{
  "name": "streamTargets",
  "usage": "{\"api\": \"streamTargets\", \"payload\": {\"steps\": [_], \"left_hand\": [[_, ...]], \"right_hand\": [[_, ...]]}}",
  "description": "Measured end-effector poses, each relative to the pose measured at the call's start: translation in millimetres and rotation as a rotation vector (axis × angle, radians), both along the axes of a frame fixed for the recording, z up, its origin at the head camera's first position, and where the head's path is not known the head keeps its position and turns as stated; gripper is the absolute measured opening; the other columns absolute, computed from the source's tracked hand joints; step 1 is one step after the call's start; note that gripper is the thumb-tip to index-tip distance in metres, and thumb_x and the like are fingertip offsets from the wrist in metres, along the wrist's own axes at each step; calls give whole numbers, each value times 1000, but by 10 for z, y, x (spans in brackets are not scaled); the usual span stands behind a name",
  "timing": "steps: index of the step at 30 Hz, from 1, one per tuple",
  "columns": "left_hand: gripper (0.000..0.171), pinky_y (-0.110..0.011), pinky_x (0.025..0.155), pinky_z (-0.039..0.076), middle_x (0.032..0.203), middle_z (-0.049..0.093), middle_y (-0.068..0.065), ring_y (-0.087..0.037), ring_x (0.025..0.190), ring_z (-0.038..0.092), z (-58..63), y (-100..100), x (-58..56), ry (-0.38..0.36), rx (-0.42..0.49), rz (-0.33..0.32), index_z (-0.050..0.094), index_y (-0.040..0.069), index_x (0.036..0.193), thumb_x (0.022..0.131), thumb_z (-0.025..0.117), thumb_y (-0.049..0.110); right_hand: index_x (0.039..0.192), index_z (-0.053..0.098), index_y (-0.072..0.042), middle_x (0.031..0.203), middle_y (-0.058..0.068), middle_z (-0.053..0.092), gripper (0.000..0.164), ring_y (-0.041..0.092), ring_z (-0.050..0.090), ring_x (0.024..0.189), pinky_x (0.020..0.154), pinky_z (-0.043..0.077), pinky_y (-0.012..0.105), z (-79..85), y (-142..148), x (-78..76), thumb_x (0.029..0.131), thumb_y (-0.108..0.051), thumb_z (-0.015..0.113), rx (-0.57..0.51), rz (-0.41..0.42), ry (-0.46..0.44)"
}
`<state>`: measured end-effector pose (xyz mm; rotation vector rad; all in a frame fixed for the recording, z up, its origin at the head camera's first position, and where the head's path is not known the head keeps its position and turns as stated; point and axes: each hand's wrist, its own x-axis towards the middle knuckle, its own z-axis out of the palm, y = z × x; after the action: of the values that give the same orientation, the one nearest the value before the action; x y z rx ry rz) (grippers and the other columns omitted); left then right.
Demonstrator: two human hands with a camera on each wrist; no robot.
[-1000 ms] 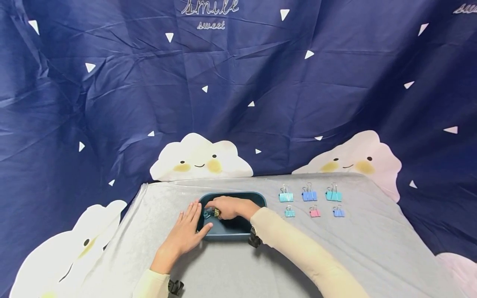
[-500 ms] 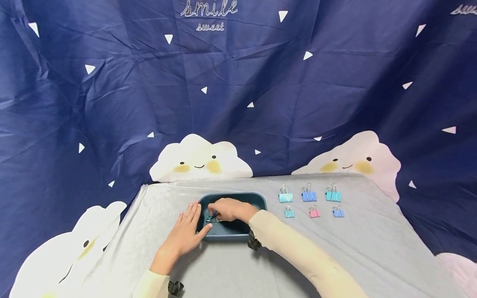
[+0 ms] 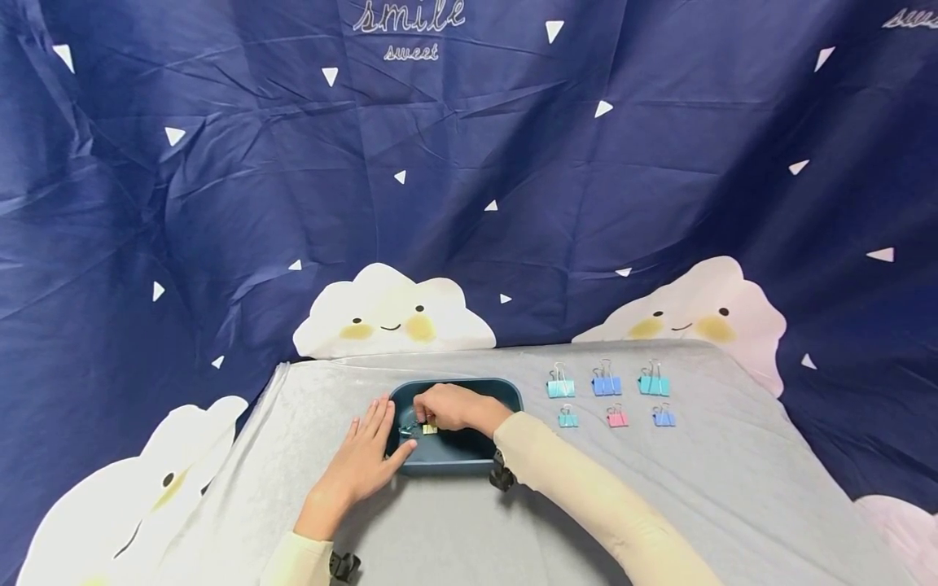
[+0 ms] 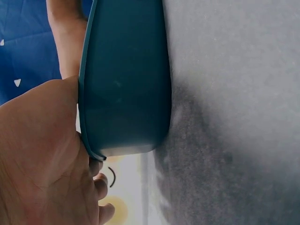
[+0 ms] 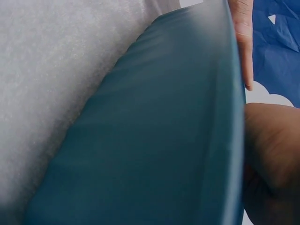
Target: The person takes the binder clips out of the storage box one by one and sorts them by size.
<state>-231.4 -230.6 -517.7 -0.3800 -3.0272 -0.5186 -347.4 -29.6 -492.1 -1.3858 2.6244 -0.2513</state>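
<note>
Fingers (image 3: 379, 417) straight, left grip (image 3: 362, 461) touches the oblong dark-teal tray (image 3: 454, 468)! Right grip (image 3: 449, 407) curls inside by a yellow binder clip (image 3: 430, 430), hold unclear.

The head view is evenly bright and fairly sharp, the binder clips (image 3: 429, 430) inside the tray (image 3: 454, 466) small and indistinct. Soft shadows fall on the grey cloth (image 3: 454, 529) beside both forearms (image 3: 593, 496); the navy curtain (image 3: 733, 122) darkens in its right-hand folds. The right wrist view blurs the right hand (image 5: 274, 145) and the tray's near rim.
</note>
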Motion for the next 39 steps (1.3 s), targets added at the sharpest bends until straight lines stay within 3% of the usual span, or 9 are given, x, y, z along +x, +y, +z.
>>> {"api": "streamTargets", "payload": {"steps": [7,17,25,29,33,39], "left_hand": [[91,-67,131,19,178,18,-19,-40,166,16,7,4,16,-2,-2,-3,23,-2,168,108,49,61],[91,-67,132,18,179,16,-18,-40,166,15,1,3,12,-17,-13,1,21,-1,169,108,48,61],[91,-68,131,19,178,18,-20,-41,165,17,4,15,34,9,-1,3,24,-3,168,108,51,60],[91,-68,131,20,178,18,-19,-41,166,17,17,18,46,9,-4,6,24,-3,168,107,50,61],[91,-68,130,20,178,18,-19,-41,166,16,28,26,49,10,1,6,25,-3,167,107,50,61],[91,-68,131,18,178,17,-19,-41,166,15,34,28,45,0,6,3,23,-3,168,108,50,60]], "right_hand": [[94,75,-16,88,-8,68,17,4,58,76,74,51,17,48,19,5,98,0,69,-33,-7,-33],[98,77,-13,89,-7,69,12,4,58,76,74,51,18,86,73,11,98,-2,71,-81,-34,-82],[86,73,-16,95,-7,60,12,4,53,81,76,48,17,114,174,-17,90,-6,77,-124,-27,-93],[81,67,-19,86,-9,61,19,3,53,73,70,47,17,116,210,-36,87,-5,78,-151,-21,-125],[82,64,-18,77,-11,59,21,3,51,67,66,45,17,129,234,-53,86,0,74,-186,-18,-162],[92,70,-12,86,-6,63,15,4,53,73,69,47,19,165,275,-56,88,2,70,-246,-16,-177]]}}
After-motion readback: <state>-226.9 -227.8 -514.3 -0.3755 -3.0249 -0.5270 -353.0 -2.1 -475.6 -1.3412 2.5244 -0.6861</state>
